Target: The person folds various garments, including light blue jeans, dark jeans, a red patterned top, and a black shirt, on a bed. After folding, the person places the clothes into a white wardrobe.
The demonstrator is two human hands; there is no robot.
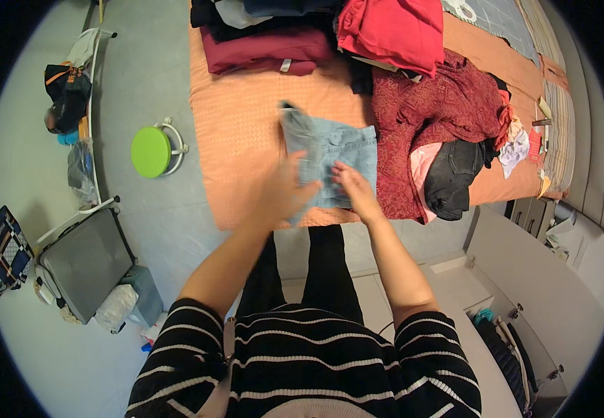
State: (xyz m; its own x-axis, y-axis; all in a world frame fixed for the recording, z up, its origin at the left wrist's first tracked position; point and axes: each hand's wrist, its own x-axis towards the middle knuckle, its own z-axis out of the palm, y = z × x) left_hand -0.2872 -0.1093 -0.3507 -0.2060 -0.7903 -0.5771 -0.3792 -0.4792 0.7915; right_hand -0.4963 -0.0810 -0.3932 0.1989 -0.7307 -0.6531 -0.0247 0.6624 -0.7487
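Observation:
A light-blue denim garment (347,143) lies in a small folded shape near the front edge of the bed. Its left side is blurred by motion, with a dark patch at its upper left corner. My left hand (284,191) is over that left side, its fingers smeared, so its grip is unclear. On the garment's right part rests my right hand (357,193), fingers apart and touching the denim. A dark-red patterned garment (413,132) is spread just right of the denim, with black jeans (452,177) and a pink cloth (424,166) on it.
Folded clothes, including a maroon piece (267,52) and a red piece (392,35), are stacked at the far side of the orange bedspread (235,139). A green stool (150,152) stands left of the bed. A grey suitcase (87,261) is at the left wall; an opened cabinet (539,285) is at right.

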